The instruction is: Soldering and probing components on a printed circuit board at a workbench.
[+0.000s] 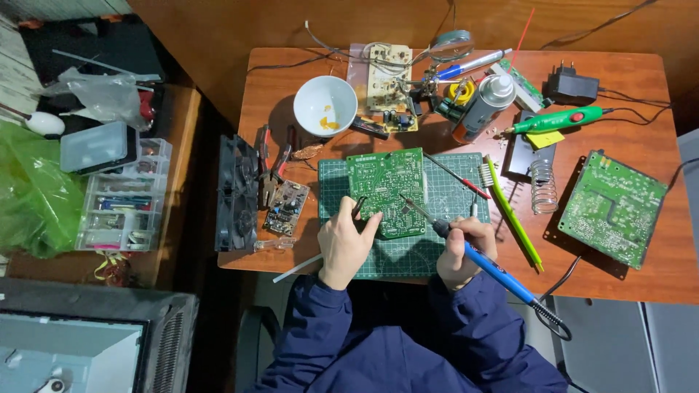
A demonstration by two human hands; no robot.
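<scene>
**Soldering iron tip on the green board**

A green rectangular circuit board lies flat on the green cutting mat near the front edge of the wooden surface, where both hands reach it. The right hand has its fingers closed pen-style on the blue-handled soldering iron, tip touching the board. The left hand pinches black tweezers at the board's left edge, probably steadying it.

1. Garment: dark navy-blue jacket, long sleeves on both arms.
2. Cuffs: reach the wrists, fabric creased and bunched.
3. Left hand and right hand: bare, ungloved.
</scene>
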